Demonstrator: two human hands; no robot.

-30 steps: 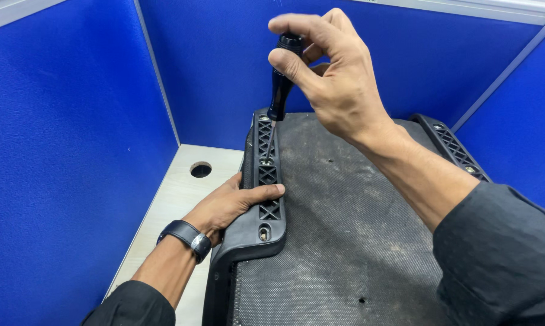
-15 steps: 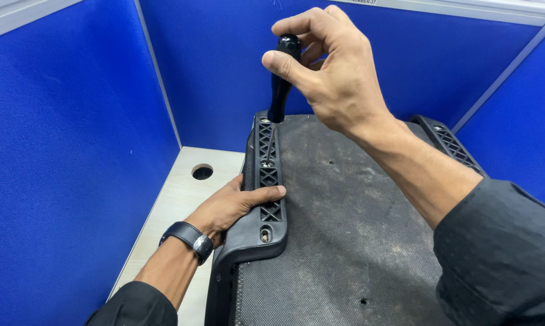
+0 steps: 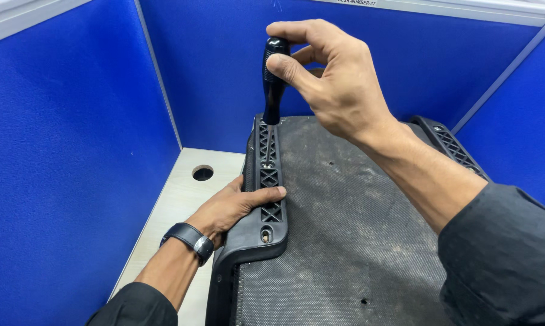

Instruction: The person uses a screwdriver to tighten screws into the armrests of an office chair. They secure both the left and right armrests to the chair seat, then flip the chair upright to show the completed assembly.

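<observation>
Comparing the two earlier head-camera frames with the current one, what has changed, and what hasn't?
Very little. The right hand has shifted its fingers slightly around the top of the black screwdriver handle, as if turning it; the tool stays upright at the far end of the black plastic bracket. The left hand still presses the bracket against the grey seat underside. Nothing was picked up or let go.

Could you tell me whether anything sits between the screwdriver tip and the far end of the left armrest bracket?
Nothing visible does: the screwdriver, held by the right hand, stands upright directly on the bracket.
</observation>
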